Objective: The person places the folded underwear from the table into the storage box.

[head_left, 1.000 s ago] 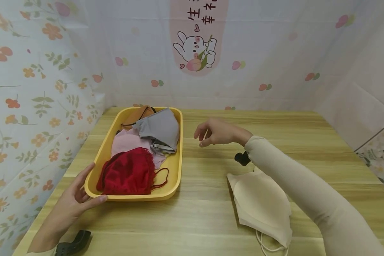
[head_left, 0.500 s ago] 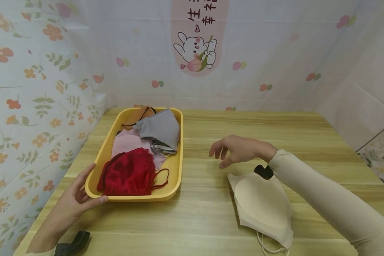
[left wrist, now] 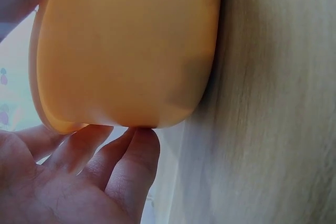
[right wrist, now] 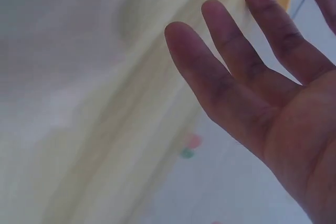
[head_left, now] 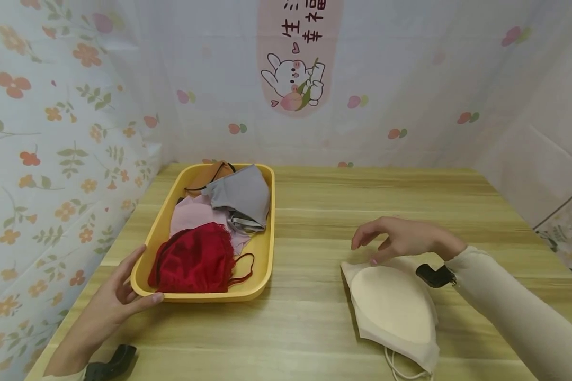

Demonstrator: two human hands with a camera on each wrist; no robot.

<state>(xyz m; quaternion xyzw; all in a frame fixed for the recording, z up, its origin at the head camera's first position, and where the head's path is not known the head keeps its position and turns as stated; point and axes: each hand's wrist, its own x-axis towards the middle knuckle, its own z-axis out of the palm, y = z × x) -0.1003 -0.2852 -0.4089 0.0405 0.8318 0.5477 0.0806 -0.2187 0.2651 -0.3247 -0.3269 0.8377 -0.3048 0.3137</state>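
Note:
My left hand (head_left: 107,307) grips the near left corner of a yellow plastic basin (head_left: 267,272), thumb along the front rim and fingers against the left side. In the left wrist view its fingertips press on the basin's outer wall (left wrist: 131,51). My right hand (head_left: 400,238), fingers loosely bent and spread, hovers over the far edge of a beige folded bra (head_left: 393,304) with thin straps. The right wrist view shows that hand's palm (right wrist: 299,129) with nothing in it. Inside the basin lies a red satin bra (head_left: 195,262) with lace trim.
Also in the basin are a folded pink garment (head_left: 190,211), a grey folded bra (head_left: 243,193) and an orange-brown piece (head_left: 209,177) with black edging. The wood-grain table (head_left: 310,317) meets a printed cloth backdrop (head_left: 386,79) at the back and sides.
My right hand has moved right and nearer, from beside the basin to over the beige bra. The left hand keeps its hold on the basin. The view has shifted slightly.

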